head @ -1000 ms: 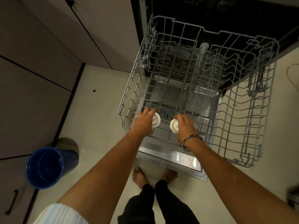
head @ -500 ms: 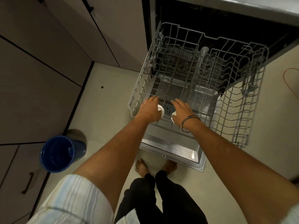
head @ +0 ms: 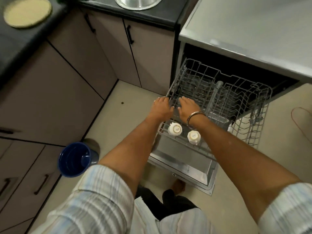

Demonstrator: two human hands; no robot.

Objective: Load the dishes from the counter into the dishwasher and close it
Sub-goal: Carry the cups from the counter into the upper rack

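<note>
Two white cups stand upside down in the front left of the pulled-out grey wire rack [head: 263,102]: a left cup [head: 174,129] and a right cup [head: 194,136]. My left hand [head: 161,107] and my right hand [head: 188,107] hover above the rack's left side, beyond the cups, with relaxed fingers and nothing in them. Neither hand touches a cup. On the dark counter [head: 152,16] at the top lie a tan plate [head: 27,11] and a steel bowl [head: 138,2].
The dishwasher door [head: 184,164] lies open and flat in front of my feet. A blue bucket [head: 76,159] stands on the floor to the left. Cabinet doors [head: 67,68] line the left side, and the dishwasher's grey top [head: 253,31] is at the upper right.
Both hands have let go of the two white cups and lifted away from them. The view has risen and pulled back, so the counter with plate and bowl now shows.
</note>
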